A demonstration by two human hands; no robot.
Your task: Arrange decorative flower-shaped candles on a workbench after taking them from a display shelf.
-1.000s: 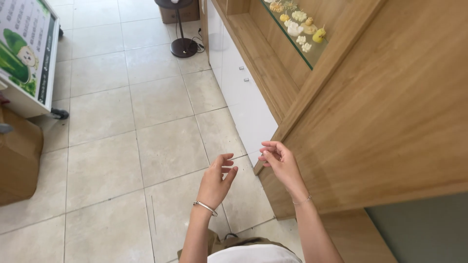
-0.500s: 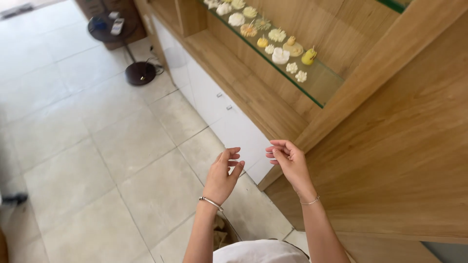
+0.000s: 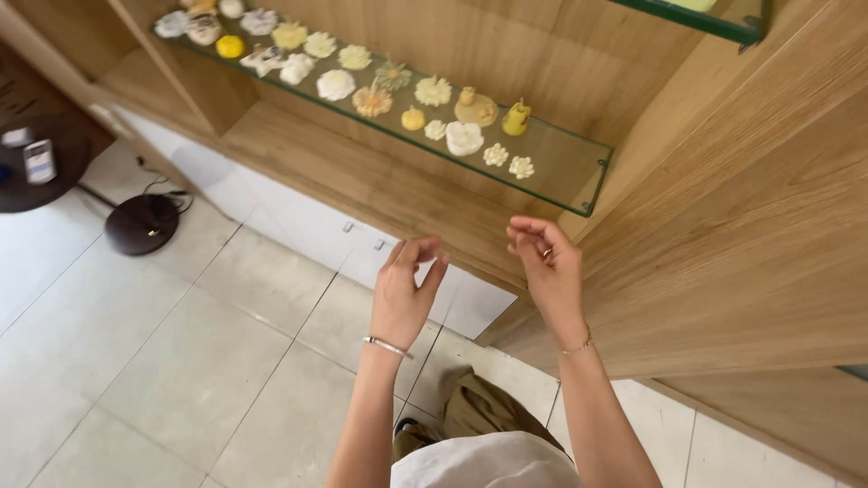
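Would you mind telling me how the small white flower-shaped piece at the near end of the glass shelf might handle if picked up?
The small white flower-shaped piece looks light, being tiny beside the left hand and right hand. Its thin petals seem fragile. On the smooth glass shelf it would probably slide rather than roll.

Pale square floor tiles (image 3: 181,361) are catching soft daylight. A tall light-oak wall unit (image 3: 723,253) is running along the right, its white lower cabinet doors (image 3: 298,221) meeting the floor. A round dark side table (image 3: 36,172) is standing at left.
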